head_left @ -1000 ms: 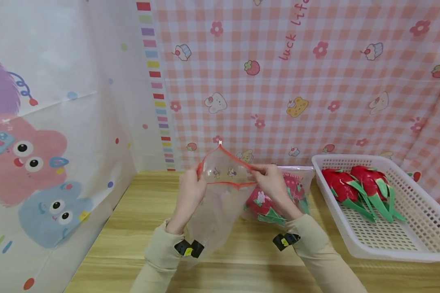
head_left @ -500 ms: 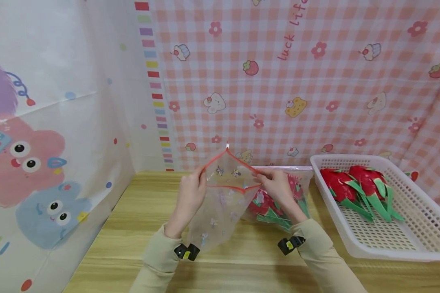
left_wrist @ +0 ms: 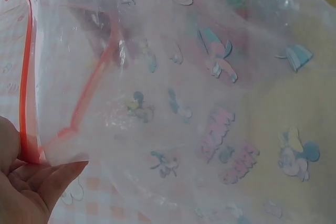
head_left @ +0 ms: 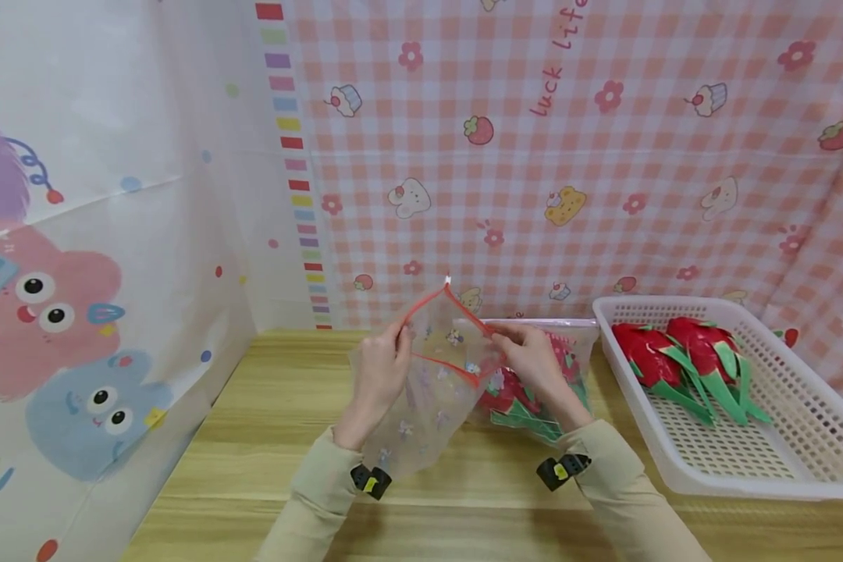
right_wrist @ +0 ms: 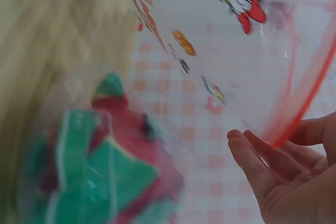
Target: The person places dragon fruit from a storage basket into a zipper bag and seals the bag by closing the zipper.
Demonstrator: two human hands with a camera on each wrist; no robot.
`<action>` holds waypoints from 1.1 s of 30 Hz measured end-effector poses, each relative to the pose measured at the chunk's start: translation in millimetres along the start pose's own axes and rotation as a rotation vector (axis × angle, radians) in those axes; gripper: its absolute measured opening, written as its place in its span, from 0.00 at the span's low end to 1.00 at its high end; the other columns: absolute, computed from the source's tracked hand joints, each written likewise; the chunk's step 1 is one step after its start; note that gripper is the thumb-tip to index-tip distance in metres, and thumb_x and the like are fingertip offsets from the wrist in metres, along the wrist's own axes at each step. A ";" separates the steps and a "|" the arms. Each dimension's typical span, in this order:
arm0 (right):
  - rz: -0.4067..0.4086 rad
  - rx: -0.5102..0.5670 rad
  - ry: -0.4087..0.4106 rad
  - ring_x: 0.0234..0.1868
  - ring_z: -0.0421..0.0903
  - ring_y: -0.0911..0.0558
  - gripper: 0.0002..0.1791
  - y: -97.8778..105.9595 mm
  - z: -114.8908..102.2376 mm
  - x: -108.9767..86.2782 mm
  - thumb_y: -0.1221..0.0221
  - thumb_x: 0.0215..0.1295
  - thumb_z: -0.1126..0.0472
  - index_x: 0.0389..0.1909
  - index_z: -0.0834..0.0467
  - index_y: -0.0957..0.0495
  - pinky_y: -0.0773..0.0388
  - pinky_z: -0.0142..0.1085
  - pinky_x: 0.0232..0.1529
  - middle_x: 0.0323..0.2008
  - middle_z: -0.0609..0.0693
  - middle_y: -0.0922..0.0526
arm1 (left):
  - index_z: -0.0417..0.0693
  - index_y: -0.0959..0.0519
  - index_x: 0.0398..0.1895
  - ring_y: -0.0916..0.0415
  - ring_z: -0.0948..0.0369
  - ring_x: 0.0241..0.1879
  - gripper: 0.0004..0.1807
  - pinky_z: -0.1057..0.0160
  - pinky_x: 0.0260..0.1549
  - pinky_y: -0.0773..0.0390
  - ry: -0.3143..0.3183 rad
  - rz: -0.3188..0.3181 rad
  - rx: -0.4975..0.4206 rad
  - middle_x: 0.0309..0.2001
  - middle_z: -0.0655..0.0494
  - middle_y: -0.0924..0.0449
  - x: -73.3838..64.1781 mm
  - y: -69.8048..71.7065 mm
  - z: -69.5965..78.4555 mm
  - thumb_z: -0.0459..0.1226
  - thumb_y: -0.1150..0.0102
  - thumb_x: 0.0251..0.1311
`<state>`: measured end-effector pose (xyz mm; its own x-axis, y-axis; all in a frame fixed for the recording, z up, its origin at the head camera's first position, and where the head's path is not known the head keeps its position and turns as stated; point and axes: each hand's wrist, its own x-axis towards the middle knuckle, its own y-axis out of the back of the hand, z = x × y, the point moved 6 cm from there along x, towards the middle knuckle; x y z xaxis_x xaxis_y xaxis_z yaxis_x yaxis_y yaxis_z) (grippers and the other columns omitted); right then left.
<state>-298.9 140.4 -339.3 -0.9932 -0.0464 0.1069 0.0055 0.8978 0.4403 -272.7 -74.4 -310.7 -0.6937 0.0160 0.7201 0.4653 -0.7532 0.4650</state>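
A clear zip bag with a red zip strip and small cartoon prints hangs between my hands, its mouth spread apart. My left hand pinches the left side of the mouth between thumb and fingers, seen close up in the left wrist view. On the opposite side, my right hand pinches the red strip. Behind the right hand lies a second clear bag holding red and green toy dragon fruits, partly covered by the hand and forearm.
A white perforated basket stands on the wooden table at the right, with two toy dragon fruits in its far left part. Patterned cloth hangs behind the table, and a printed white sheet on the left.
My left hand has moved right and slightly toward me, nearer the right hand. The bag's mouth has narrowed and its far corner has shifted right. The right hand has moved slightly.
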 end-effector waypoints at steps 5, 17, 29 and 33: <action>0.001 -0.107 0.089 0.52 0.55 0.19 0.21 22.6 -11.6 4.1 0.52 0.71 0.61 0.63 0.60 0.29 0.20 0.44 0.47 0.56 0.61 0.21 | 0.28 0.20 0.43 0.47 0.71 0.10 0.12 0.78 0.09 0.48 -0.005 -0.009 -0.058 0.15 0.48 0.27 -0.1 -1.6 0.6 0.29 0.51 0.65; 0.070 -0.611 0.193 0.50 0.67 0.22 0.25 127.2 4.6 30.3 0.52 0.69 0.62 0.65 0.66 0.35 0.23 0.56 0.47 0.58 0.70 0.27 | 0.30 0.19 0.44 0.47 0.71 0.10 0.13 0.76 0.09 0.46 0.016 0.004 -0.052 0.15 0.49 0.27 -1.8 -0.5 -2.9 0.30 0.50 0.64; -0.191 -0.848 -0.006 0.59 0.83 0.46 0.47 184.1 120.0 36.7 0.36 0.55 0.52 0.68 0.70 0.50 0.44 0.73 0.56 0.62 0.84 0.49 | 0.30 0.20 0.45 0.48 0.74 0.10 0.13 0.77 0.08 0.48 0.023 0.003 -0.085 0.17 0.46 0.23 -3.0 -2.4 -5.5 0.29 0.51 0.64; -0.214 -0.847 -0.018 0.58 0.84 0.47 0.55 186.4 141.4 32.4 0.33 0.48 0.50 0.70 0.65 0.55 0.45 0.75 0.54 0.61 0.83 0.49 | 0.30 0.20 0.45 0.50 0.75 0.09 0.13 0.77 0.08 0.48 0.024 -0.011 -0.110 0.17 0.45 0.22 -2.6 -3.4 -4.0 0.29 0.52 0.65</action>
<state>-346.5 368.1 -379.8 -0.9844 -0.1633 -0.0652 -0.1042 0.2427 0.9645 -274.7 -74.5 -316.3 -0.7122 0.0101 0.7019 0.3949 -0.8209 0.4125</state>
